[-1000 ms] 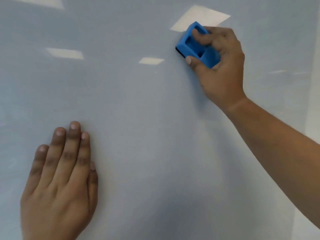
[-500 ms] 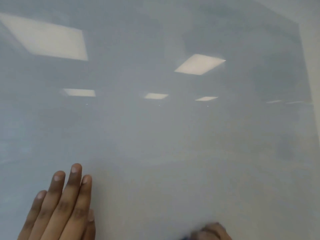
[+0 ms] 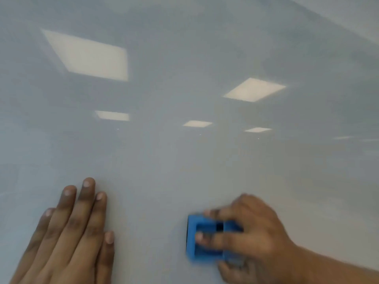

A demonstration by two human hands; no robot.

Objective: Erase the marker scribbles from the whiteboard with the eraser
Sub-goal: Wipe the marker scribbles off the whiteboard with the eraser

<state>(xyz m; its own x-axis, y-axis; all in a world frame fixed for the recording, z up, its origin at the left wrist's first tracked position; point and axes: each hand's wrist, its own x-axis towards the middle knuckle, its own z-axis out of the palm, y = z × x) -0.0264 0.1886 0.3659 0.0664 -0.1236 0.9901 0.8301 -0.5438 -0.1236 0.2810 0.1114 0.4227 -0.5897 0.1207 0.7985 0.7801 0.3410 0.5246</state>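
Note:
The whiteboard [image 3: 184, 160] fills the view, glossy pale grey, and I see no marker scribbles on the part in sight. My right hand [image 3: 250, 238] at the lower right grips a blue block eraser [image 3: 192, 238] and presses it against the board; both are motion-blurred. My left hand [image 3: 69, 236] lies flat on the board at the lower left, fingers extended and close together, holding nothing.
Ceiling lights reflect as bright rectangles on the board, the largest reflected light panel [image 3: 90, 56] at the upper left. The board's top edge [image 3: 348, 27] runs diagonally across the upper right corner, with pale wall beyond it.
My right hand has swept the eraser from the upper right of the board down to the lower middle. The view has tilted upward. My left hand stays flat on the board.

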